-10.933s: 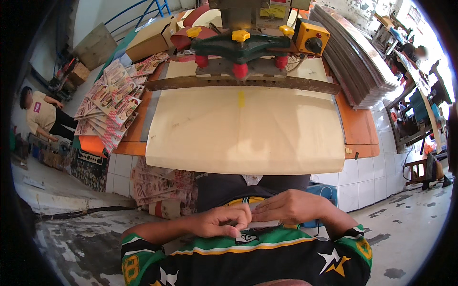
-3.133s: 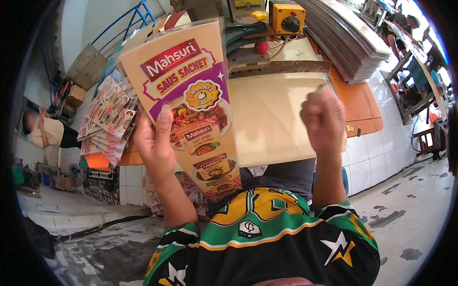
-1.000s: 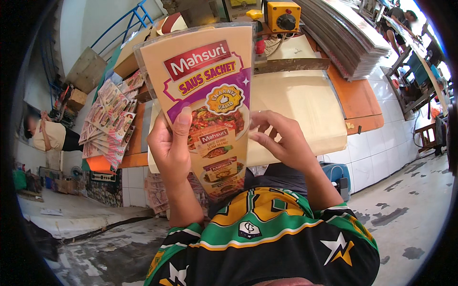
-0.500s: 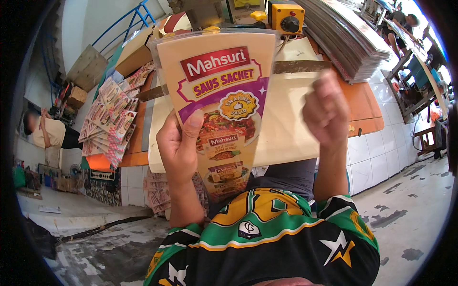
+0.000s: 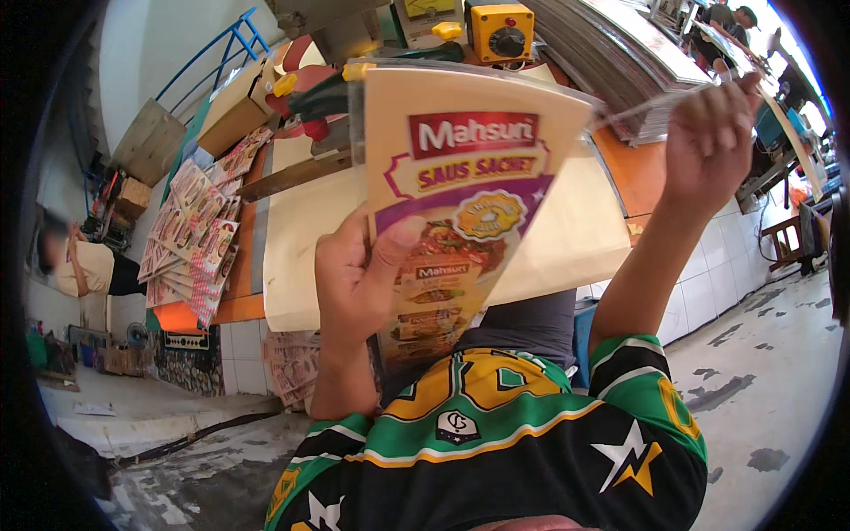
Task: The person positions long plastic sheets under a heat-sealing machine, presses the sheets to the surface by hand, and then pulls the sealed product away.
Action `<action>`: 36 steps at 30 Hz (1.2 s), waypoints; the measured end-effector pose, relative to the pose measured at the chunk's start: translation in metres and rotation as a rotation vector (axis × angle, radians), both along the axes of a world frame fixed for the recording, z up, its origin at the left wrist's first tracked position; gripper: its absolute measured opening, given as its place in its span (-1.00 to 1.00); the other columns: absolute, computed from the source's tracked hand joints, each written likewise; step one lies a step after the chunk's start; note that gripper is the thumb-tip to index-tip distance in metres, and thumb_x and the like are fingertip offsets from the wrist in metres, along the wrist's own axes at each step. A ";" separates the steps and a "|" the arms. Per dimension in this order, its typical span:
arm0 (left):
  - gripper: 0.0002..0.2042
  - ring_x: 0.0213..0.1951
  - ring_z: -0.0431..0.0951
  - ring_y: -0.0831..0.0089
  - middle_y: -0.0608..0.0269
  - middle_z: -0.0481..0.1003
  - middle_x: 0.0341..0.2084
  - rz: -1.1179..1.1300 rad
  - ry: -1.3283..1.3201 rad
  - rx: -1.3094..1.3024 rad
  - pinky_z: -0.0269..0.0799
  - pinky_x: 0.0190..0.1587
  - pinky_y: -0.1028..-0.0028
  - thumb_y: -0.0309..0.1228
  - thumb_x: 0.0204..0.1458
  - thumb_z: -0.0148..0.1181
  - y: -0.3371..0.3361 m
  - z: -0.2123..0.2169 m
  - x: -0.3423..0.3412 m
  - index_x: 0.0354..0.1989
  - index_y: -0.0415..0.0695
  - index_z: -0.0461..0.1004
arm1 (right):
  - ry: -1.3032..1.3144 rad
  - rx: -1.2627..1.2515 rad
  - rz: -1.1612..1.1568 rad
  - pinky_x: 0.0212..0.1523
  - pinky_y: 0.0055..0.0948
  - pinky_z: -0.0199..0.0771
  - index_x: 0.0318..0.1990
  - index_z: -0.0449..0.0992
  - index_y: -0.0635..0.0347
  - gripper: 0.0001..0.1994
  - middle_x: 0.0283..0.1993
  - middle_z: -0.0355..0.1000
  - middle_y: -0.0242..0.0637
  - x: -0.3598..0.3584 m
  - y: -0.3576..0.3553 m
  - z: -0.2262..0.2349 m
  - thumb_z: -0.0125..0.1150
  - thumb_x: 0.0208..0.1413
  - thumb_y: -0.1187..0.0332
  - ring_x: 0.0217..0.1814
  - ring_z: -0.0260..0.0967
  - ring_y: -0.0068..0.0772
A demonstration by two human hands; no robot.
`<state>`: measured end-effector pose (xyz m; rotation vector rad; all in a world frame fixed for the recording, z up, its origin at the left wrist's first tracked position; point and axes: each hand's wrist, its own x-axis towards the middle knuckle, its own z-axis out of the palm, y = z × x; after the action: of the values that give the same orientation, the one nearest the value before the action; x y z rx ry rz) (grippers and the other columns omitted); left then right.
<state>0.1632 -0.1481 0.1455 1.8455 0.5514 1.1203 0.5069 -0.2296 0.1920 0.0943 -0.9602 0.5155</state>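
My left hand point(image 5: 359, 283) grips the lower left edge of a tall printed cardboard sheet point(image 5: 460, 203), cream on top and purple below, with food pictures; my thumb lies across its face. The sheet stands upright in front of my chest. A thin clear film point(image 5: 646, 104) stretches from the sheet's top right corner up to my right hand point(image 5: 708, 133), which is raised at the upper right and pinches the film's end. The film's edge also shows along the top of the sheet.
A cream work table point(image 5: 567, 239) with an orange edge point(image 5: 633, 177) lies behind the sheet. Printed sheets point(image 5: 199, 230) are piled at its left, a machine with a yellow box point(image 5: 500, 31) at the back, grey sheets point(image 5: 620, 62) at the right. A person point(image 5: 84, 270) sits far left.
My right hand has risen up and to the right, drawing the clear film away from the sheet. My left hand keeps its hold while the sheet has shifted a little to the right.
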 end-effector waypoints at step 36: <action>-0.70 -0.10 0.49 0.63 0.26 0.62 -0.10 0.074 -0.163 -0.044 0.38 0.04 0.55 -0.33 0.38 0.17 0.032 -0.015 -0.016 0.08 -0.35 0.54 | -0.630 -1.000 -1.132 -0.58 -0.66 0.26 -0.01 0.65 0.25 -0.74 -0.14 0.63 -0.29 0.018 -0.009 -0.017 0.04 0.42 0.35 -0.48 0.37 -0.72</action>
<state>0.1469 -0.1163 0.1310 1.6903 0.5488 1.2845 0.5250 -0.2384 0.1747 -1.5068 -1.0789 -0.1105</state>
